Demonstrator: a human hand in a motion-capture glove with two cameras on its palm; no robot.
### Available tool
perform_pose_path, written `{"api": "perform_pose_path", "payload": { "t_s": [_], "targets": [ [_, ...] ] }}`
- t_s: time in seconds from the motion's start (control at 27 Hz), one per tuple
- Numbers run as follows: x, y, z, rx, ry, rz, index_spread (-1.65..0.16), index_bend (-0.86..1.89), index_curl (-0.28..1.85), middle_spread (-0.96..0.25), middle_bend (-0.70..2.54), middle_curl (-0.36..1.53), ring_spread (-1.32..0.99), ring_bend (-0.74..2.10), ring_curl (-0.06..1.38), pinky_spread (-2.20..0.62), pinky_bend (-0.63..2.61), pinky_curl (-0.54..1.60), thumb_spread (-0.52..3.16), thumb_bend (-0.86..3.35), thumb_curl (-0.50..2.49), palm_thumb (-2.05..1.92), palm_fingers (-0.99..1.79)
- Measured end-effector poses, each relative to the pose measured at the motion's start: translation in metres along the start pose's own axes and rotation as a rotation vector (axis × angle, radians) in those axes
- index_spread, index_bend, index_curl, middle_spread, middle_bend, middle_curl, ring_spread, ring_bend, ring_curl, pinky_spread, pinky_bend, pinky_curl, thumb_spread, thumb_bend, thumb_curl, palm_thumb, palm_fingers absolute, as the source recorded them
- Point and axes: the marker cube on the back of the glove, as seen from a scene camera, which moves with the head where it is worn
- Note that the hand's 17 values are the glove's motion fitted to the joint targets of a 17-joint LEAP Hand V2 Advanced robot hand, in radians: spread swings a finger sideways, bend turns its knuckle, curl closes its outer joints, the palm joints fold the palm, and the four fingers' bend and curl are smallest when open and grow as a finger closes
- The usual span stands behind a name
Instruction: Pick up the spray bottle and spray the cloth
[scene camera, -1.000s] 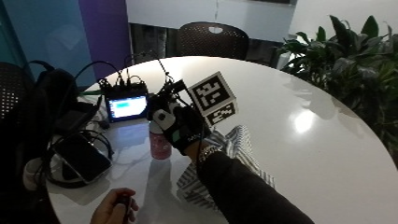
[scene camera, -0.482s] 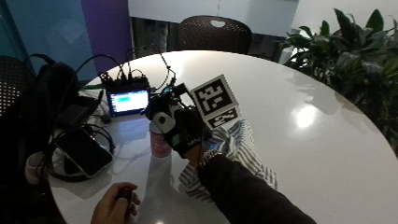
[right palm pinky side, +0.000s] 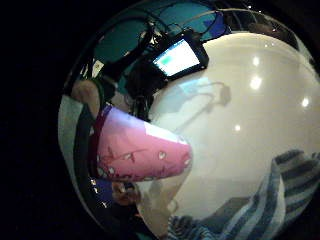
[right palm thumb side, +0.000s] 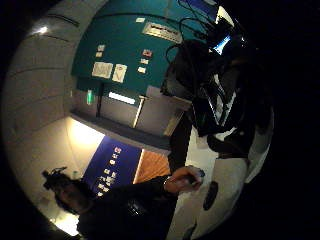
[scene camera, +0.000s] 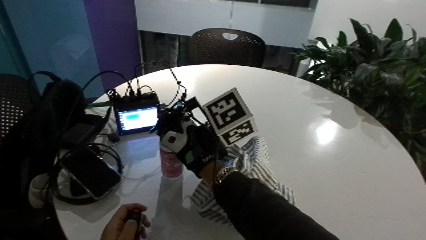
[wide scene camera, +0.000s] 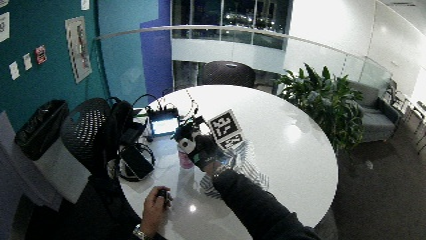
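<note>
Closing in on the pink spray bottle beside the striped cloth, gloved right hand grip unclear; wrap squarely, trigger reachable.

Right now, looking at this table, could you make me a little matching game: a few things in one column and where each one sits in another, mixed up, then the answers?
Things:
1. spray bottle
2. striped cloth
3. small monitor
4. potted plant

Places:
A. beside the table, off its far edge
B. spread flat on the table under the gloved forearm
C. standing on the table just in front of the gloved hand
D. on the table near the cables, screen lit

Pairs: 1-C, 2-B, 3-D, 4-A
</note>
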Motion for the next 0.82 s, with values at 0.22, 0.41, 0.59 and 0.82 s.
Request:
{"api": "perform_pose_path", "payload": {
  "t_s": [0.22,0.41,0.59,0.82],
  "targets": [
    [-0.020,0.008,-0.027,-0.026,0.286,-0.097,-0.31,0.04,0.24,-0.21,0.36,0.53,-0.20,0.48,0.45,0.06,0.38,0.41,1.16,-0.03,0.88,1.06,0.44],
    [-0.065,0.030,-0.059,-0.222,0.548,-0.268,-0.37,0.16,0.24,-0.15,0.26,0.47,-0.18,0.37,0.37,0.13,0.33,0.37,1.14,-0.12,0.73,0.77,0.35],
    [-0.088,0.069,-0.072,-0.387,0.665,-0.382,-0.39,0.19,0.25,-0.14,0.20,0.43,-0.19,0.30,0.33,0.16,0.29,0.35,1.13,-0.11,0.61,0.55,0.27],
    [-0.090,0.127,-0.080,-0.502,0.734,-0.440,-0.39,0.18,0.27,-0.16,0.18,0.40,-0.22,0.24,0.30,0.17,0.27,0.34,1.12,-0.07,0.52,0.43,0.26]
  ]
}}
